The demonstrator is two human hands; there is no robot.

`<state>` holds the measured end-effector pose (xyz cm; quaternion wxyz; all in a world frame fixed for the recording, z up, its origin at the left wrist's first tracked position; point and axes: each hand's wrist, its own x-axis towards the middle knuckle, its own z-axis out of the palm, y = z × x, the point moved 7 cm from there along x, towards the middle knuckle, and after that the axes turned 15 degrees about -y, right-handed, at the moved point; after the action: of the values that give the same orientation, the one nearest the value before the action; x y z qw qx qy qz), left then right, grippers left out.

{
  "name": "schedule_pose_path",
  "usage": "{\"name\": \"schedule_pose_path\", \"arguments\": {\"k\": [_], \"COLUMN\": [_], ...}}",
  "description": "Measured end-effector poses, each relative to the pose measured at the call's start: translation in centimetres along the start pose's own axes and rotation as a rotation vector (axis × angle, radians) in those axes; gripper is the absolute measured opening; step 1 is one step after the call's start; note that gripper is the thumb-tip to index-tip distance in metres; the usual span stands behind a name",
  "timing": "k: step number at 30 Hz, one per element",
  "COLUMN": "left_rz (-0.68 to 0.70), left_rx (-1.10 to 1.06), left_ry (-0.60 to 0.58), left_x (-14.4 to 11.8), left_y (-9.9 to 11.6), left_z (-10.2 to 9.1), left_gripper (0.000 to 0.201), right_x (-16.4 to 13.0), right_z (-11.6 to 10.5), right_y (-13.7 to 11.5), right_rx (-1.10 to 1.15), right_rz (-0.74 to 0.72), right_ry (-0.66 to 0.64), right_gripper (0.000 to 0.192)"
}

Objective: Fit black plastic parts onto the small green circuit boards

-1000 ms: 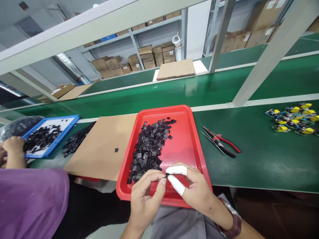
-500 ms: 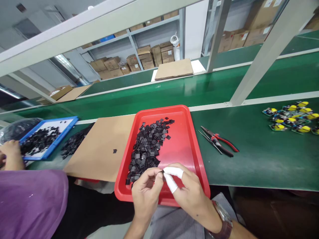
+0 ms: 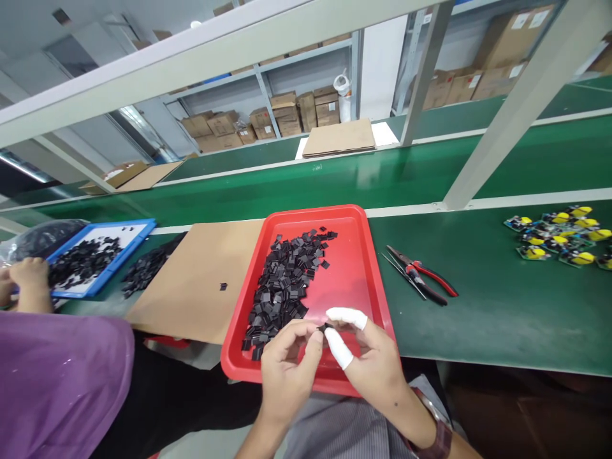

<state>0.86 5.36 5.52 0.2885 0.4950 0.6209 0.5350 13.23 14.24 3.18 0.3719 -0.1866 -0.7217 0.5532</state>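
Over the near edge of a red tray [image 3: 351, 271], my left hand [image 3: 289, 363] pinches a small black piece [image 3: 324, 327] between thumb and forefinger. My right hand [image 3: 375, 357] has white covers on thumb and forefinger, and those two tips close around the other end of the same piece. The piece is partly hidden by the fingers, so its exact shape does not show. Many flat black pieces [image 3: 282, 287] like it lie heaped along the tray's left side.
Pliers [image 3: 423, 274] and tweezers [image 3: 404, 274] lie right of the tray. Circuit boards with yellow parts [image 3: 559, 236] sit farther right. Cardboard [image 3: 191, 280] with one black piece [image 3: 223, 287] lies left. A co-worker's hand [image 3: 31, 274] is beside a blue-rimmed tray [image 3: 98, 284].
My right forefinger has lifted slightly from the thumb, and more of the black piece shows between my hands. Both hands sit slightly farther right in view. The co-worker's hand has shifted.
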Motion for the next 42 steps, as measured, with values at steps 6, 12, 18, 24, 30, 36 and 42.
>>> {"name": "schedule_pose_path", "arguments": {"k": [6, 12, 18, 24, 30, 36, 42], "left_rz": [-0.022, 0.31, 0.213, 0.191, 0.361, 0.333, 0.178], "left_rx": [0.079, 0.403, 0.291, 0.356, 0.406, 0.331, 0.218], "left_ry": [-0.032, 0.121, -0.028, -0.036, 0.16, 0.121, 0.004], "left_x": [0.0, -1.3, -1.2, -1.0, -1.9, -2.0, -1.1], "left_y": [0.2, 2.1, 1.8, 2.4, 2.7, 2.3, 1.6], "left_z": [0.3, 0.0, -0.7, -0.5, -0.1, 0.9, 0.3], "left_gripper": [0.012, 0.028, 0.025, 0.02, 0.031, 0.032, 0.025], "right_x": [-0.4, -1.4, -0.4, -0.6, -1.3, -0.7, -0.3], "right_z": [0.2, 0.9, 0.4, 0.3, 0.6, 0.4, -0.3], "right_y": [-1.2, -2.8, -1.3, -0.8, -3.1, -2.3, -0.7], "right_rx": [-0.065, -0.114, 0.021, -0.011, -0.128, -0.117, -0.019], "right_rz": [-0.087, -0.252, -0.089, -0.023, -0.247, -0.191, -0.048], "right_ry": [-0.024, -0.011, -0.092, -0.096, -0.067, -0.094, -0.061], "right_gripper": [0.026, 0.038, 0.024, 0.02, 0.033, 0.033, 0.021]}}
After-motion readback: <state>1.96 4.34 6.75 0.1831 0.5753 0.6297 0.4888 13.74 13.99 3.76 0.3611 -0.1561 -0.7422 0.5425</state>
